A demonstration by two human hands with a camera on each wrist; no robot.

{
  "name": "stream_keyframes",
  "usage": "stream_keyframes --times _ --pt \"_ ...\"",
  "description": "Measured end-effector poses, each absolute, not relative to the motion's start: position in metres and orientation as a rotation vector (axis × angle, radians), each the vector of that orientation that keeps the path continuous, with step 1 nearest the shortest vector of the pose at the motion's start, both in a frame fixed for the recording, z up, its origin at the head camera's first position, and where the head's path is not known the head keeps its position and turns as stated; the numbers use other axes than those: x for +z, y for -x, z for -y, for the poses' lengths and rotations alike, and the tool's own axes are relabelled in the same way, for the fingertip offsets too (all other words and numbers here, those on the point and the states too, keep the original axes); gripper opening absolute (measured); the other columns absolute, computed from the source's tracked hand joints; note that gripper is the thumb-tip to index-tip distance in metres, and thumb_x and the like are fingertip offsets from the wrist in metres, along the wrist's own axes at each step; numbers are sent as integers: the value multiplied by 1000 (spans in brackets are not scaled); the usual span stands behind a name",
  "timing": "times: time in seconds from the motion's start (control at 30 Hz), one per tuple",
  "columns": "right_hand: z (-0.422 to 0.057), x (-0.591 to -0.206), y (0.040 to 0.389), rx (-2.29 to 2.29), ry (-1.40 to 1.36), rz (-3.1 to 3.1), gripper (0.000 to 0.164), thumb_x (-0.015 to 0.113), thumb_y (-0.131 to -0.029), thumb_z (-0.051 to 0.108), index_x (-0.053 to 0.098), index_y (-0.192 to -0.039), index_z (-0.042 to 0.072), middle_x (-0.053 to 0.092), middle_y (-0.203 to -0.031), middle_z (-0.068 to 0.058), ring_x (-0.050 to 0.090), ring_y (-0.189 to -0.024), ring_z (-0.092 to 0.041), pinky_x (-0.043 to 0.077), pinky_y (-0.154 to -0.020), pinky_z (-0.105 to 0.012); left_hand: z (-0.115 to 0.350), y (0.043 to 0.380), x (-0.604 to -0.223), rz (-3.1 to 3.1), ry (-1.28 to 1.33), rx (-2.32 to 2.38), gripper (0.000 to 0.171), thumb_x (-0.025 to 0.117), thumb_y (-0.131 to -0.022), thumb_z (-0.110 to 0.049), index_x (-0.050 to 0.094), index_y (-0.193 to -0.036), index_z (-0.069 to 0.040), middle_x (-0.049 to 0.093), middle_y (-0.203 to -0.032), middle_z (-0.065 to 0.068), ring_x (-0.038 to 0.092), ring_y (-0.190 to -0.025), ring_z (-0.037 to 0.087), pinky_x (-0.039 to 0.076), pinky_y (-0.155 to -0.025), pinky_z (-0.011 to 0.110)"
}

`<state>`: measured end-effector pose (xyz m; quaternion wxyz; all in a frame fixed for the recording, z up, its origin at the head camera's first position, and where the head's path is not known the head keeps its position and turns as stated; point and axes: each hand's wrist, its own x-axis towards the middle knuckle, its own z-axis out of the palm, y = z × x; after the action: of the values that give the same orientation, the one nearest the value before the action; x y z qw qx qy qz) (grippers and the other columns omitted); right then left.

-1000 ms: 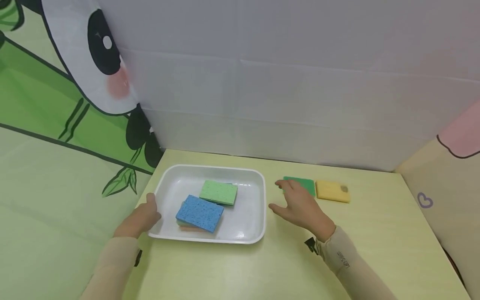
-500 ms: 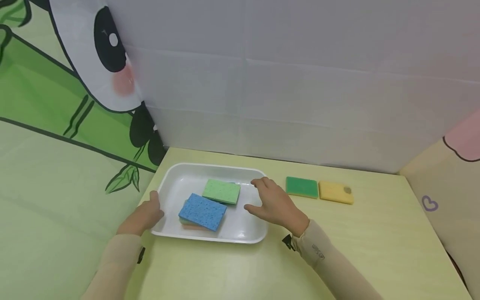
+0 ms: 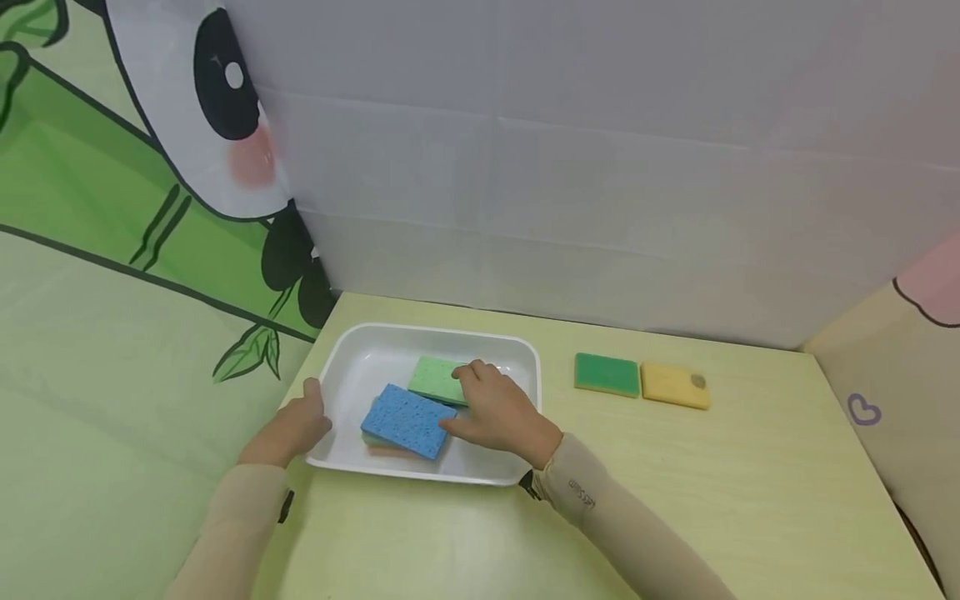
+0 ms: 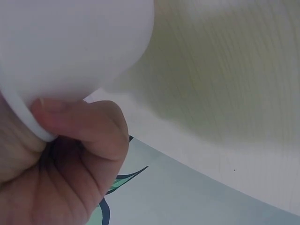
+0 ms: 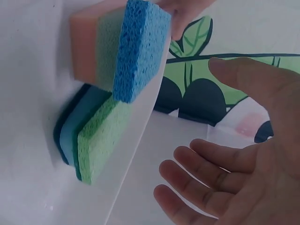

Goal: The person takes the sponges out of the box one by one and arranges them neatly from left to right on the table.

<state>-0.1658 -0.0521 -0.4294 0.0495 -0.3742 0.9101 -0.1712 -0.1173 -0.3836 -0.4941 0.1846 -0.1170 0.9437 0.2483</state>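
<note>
Right hand (image 3: 498,408): since a second ago it has moved from beside the tray's right end to above the sponges inside the tray.
Sleeves: both arms in beige, the left sleeve (image 3: 232,525) reaching to the tray's left end, the right sleeve (image 3: 600,508) crossing its near right corner.
Right fingers: relaxed and spread, thumb well apart from them; the right wrist view shows them holding nothing, clear of the sponges.
Left hand (image 3: 296,423): grips the tray's left rim, fingers bent round it.
Tray (image 3: 472,468): white, on the yellowish table (image 3: 712,483).
Near stack: inside the tray, a blue sponge (image 3: 408,421) lies askew on a pale green sponge (image 5: 107,49), with a pink sponge (image 5: 84,47) lowest.
Far stack: inside the tray, behind the near one, a light green sponge (image 3: 435,379) lies on a dark-edged blue sponge (image 5: 75,140).
Loose pair: to the tray's right, a dark green sponge (image 3: 606,375), with a yellow sponge (image 3: 675,385) just beside it, farther out.
Wall sheet (image 3: 600,167): pale, behind the tray.
</note>
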Motion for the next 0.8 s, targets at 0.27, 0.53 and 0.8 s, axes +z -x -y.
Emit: stream_keyframes --times 0.27,0.53,0.8 --pt "87 -438 164 -250 1176 -2771 75 70 -84 59 58 -128 1 57 -109 -6 54 -91 -17 49 -68 -31 382 117 -491 -2665 320 705 52 50 -94 -4 14 -130 9 57 -92 28 60 -75 32 50 -70 46" --pt "113 -448 158 -115 1171 -2760 78 69 -80 68 62 -120 1 58 -103 -7 51 -84 -18 47 -63 -32 382 117 -492 -2659 324 701 52 50 -95 -6 14 -131 8 58 -91 26 60 -75 31 49 -71 46" --pt "123 -454 155 -66 1144 -2775 79 70 -77 70 61 -118 3 54 -97 -4 49 -83 -17 45 -64 -32 384 118 -493 -2650 343 679 55 48 -95 -7 13 -133 10 58 -92 25 58 -76 31 48 -70 46"
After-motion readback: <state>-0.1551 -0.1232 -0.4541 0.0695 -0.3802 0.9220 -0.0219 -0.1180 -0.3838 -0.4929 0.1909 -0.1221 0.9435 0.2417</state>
